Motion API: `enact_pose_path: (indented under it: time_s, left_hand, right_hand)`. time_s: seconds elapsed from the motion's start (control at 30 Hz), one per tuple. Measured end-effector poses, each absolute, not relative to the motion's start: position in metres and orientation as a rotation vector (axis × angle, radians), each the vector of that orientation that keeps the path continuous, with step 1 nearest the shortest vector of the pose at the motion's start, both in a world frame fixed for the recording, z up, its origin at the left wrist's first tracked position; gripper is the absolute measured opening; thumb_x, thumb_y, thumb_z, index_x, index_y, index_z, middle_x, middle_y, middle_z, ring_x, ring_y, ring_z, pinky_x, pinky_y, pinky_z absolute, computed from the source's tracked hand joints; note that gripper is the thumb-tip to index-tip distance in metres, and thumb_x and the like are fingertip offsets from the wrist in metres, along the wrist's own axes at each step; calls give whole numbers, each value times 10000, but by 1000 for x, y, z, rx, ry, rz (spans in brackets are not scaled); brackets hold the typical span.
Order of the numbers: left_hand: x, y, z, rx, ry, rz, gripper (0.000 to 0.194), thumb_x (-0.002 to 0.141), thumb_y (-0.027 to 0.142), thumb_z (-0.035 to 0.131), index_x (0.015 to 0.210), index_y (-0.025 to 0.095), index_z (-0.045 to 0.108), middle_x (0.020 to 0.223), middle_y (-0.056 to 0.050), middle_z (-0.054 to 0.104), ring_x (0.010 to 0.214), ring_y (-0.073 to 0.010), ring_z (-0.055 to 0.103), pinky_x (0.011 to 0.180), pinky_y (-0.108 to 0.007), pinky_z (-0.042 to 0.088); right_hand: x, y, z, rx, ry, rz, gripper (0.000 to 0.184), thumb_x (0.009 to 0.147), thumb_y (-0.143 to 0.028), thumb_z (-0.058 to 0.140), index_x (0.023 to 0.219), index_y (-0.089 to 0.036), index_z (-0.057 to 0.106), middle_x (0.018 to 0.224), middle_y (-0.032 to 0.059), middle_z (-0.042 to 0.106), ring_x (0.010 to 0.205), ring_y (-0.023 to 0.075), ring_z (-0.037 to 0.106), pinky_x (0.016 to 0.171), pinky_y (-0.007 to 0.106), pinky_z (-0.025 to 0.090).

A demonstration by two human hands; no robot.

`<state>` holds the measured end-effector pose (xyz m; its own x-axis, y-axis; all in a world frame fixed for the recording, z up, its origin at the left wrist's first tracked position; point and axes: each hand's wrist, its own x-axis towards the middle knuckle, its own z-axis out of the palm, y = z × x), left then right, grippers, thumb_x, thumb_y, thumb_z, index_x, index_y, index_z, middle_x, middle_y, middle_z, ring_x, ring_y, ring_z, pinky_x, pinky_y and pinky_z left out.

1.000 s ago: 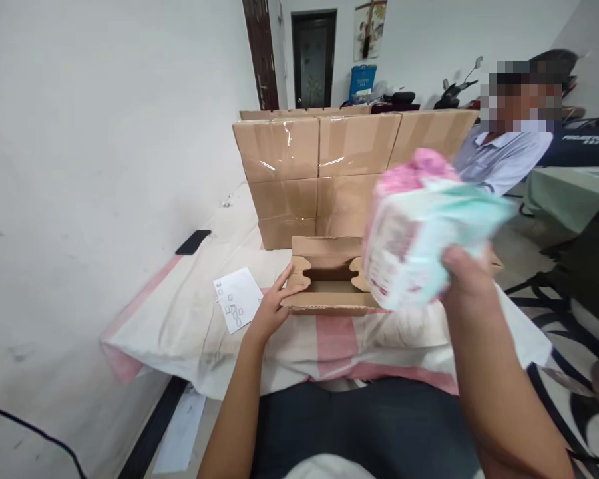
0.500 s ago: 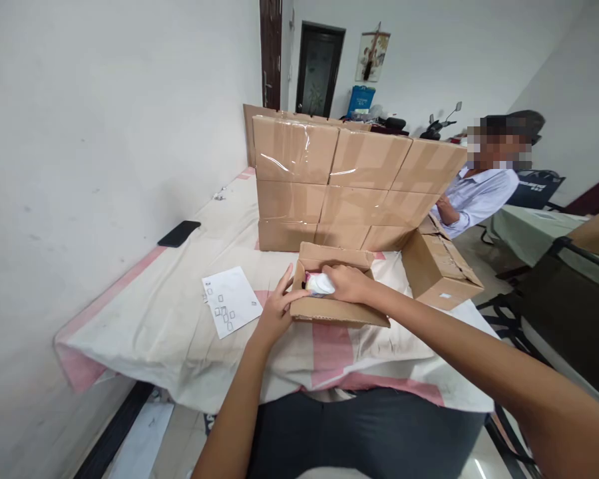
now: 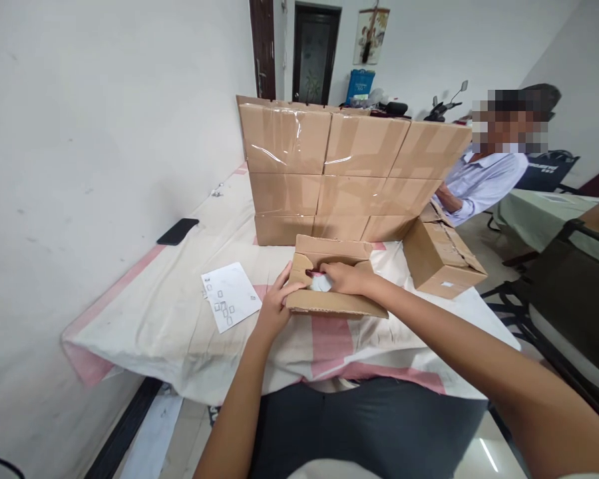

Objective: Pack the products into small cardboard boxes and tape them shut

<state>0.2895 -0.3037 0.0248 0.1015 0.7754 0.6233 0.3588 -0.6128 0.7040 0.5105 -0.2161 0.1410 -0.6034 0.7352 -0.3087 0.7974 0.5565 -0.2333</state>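
Observation:
An open cardboard box stands on the cloth in front of me, its flaps spread. My left hand grips the left end of this box, thumb over the edge. Inside it, my right hand has its fingers closed on a white object with a dark pink part. That object lies low between the flaps; its far side is hidden by my fingers, and I cannot make out its exact kind.
Behind the box rises a wall of taped cardboard cartons. Another carton stands to the right. Left lie a paper sheet with drawn marks and a black phone on the cloth-covered table. A person is at the right.
My right hand and the white object have gone lower into the box, and less of the object shows. My left hand stays at the box's left end. The view has shifted slightly.

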Motion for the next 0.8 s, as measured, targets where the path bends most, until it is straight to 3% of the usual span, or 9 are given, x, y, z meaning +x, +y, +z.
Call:
enact_pose_path:
  time_s: [0.17, 0.37, 0.53, 0.67, 0.8]
  left_hand:
    - [292, -305, 25, 2032, 1178, 1526, 312, 991, 261, 522, 1217, 236, 736, 1661, -122, 411, 1508, -294, 454, 1179, -475, 470]
    - [294, -310, 30, 2043, 1272, 1507, 300, 988, 297, 523, 1181, 228, 742, 1658, -136, 414, 1473, -302, 501, 1139, -470, 500]
    - [294, -312, 30, 2057, 1255, 1518, 295, 1010, 346, 533, 1195, 225, 728, 1663, -152, 401, 1475, -307, 498, 1135, -473, 497]
    - [294, -310, 31, 2054, 1240, 1518, 307, 1018, 405, 542, 1198, 234, 723, 1672, -150, 387, 1501, -312, 462, 1154, -473, 479]
    - [295, -310, 31, 2059, 1227, 1546, 287, 1026, 371, 535, 1205, 238, 716, 1667, -149, 395, 1495, -306, 471, 1147, -470, 486]
  right_hand:
    - [515, -213, 159, 1300, 2600, -477, 504, 796, -419, 808, 1257, -246, 703, 1221, 78, 751, 1023, 294, 722, 745, 309, 499]
    - [509, -223, 166, 1284, 2631, -31, 283, 815, -303, 825, 1083, -212, 805, 1144, 113, 785, 1052, 352, 722, 716, 356, 450]
    - [516, -222, 155, 1379, 2602, -196, 218, 829, -288, 826, 1044, -251, 814, 1148, 68, 793, 1053, 321, 718, 694, 337, 413]
    - [517, -222, 150, 1382, 2582, -207, 83, 863, -301, 776, 875, -219, 786, 981, 80, 790, 938, 289, 716, 642, 320, 349]
    - [524, -221, 147, 1343, 2660, -309, 135, 853, -287, 763, 738, -217, 745, 890, 63, 750, 865, 250, 690, 675, 308, 354]
